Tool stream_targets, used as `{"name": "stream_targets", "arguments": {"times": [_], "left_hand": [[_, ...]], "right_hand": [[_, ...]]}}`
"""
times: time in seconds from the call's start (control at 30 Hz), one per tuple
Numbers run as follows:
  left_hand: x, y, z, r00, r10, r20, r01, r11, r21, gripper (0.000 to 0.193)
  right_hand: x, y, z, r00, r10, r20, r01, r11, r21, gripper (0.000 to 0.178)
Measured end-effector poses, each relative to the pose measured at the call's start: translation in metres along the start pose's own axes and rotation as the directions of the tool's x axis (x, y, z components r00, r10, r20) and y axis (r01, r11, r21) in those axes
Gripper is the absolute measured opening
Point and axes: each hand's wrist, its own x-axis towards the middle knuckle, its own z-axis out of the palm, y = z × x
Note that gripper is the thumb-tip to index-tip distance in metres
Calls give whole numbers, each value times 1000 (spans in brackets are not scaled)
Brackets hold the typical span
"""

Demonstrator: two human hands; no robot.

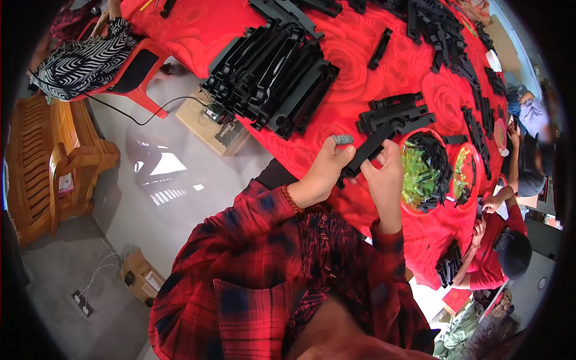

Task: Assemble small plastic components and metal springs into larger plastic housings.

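Observation:
My left hand and my right hand are close together over the near edge of the red-covered table. Between them is a long narrow black plastic part, tilted, with both hands' fingers closed on it. A small grey fuzzy piece shows at the left fingertips; whether it is a finger wrap or a loose thing I cannot tell. Just beyond the hands lie several similar black parts. Right of my right hand stands a round container with yellow-green translucent pieces and small black pieces.
A big stack of black parts lies at the table's left edge, above a cardboard box. More black parts are heaped farther away. A smaller plate holds small pieces. Co-workers, one in red, sit along the right side.

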Motion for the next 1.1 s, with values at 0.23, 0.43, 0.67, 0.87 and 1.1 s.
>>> {"name": "stream_targets", "arguments": {"times": [0.23, 0.43, 0.67, 0.87, 1.1], "left_hand": [[8, -2, -4, 1000, -14, -5, 14, 1000, 13, 28], [10, 2, -7, 999, -48, 19, 48, 998, 28, 28], [8, 1, -9, 998, -53, 26, 53, 999, -5, 26], [7, 0, -14, 998, -51, 45, 51, 999, 6, 25], [-9, 28, -16, 998, 44, 54, -52, 988, 147, 32]], "right_hand": [[4, 9, 2, 1000, -17, -9, 17, 1000, -8, 43], [7, 8, 1, 1000, -9, 10, 9, 1000, -11, 45], [4, 10, 2, 1000, 3, -1, -3, 1000, -17, 46], [2, 6, 6, 999, 36, -8, -36, 999, -15, 46], [14, -12, 15, 998, -32, 61, 34, 999, -16, 48]]}}
